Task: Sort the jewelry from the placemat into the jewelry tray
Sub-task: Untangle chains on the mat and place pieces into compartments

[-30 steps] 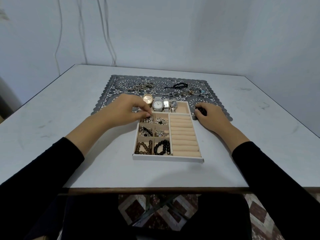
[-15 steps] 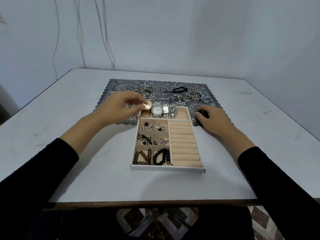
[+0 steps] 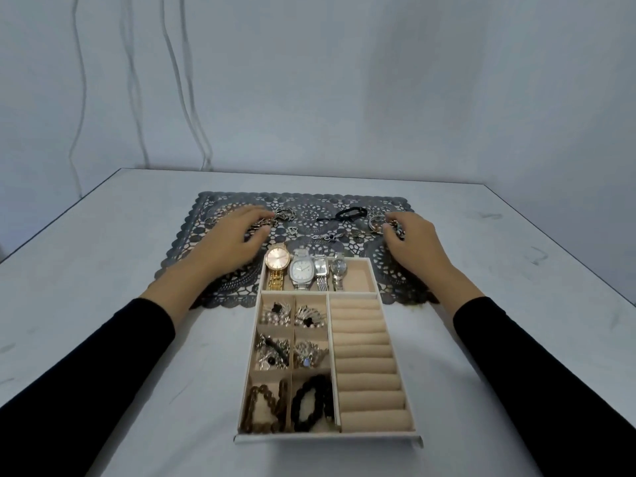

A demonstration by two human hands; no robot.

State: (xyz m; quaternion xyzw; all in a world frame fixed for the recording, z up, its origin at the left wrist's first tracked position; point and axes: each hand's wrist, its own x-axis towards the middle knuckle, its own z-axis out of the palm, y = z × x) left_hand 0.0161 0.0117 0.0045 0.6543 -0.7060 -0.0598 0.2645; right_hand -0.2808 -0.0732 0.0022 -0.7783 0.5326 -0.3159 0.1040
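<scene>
The beige jewelry tray [image 3: 358, 433] lies on the table before me, its far end resting on the grey lace placemat [image 3: 309, 204]. Several watches [image 3: 303, 273] fill its top compartment; earrings and bead bracelets fill the left cells. My left hand [image 3: 234, 242] rests on the mat's left side, fingers spread over a heap of chains [image 3: 278, 216]. My right hand [image 3: 413, 242] is at the mat's right side, fingertips touching a cluster of bracelets [image 3: 377, 223]. A black cord bracelet [image 3: 347, 213] and a small silver piece [image 3: 328, 237] lie between the hands.
The tray's right column holds bare beige ring rolls [image 3: 368, 366]. The white table [image 3: 103, 304] ends at a wall behind the mat, where thin cables [image 3: 179, 80] hang. My dark sleeves run along both sides of the tray.
My left hand has left the tray's watch row and moved up-left onto the chains. My right hand has slid from the tray's right corner forward to the bracelets. The camera has come closer.
</scene>
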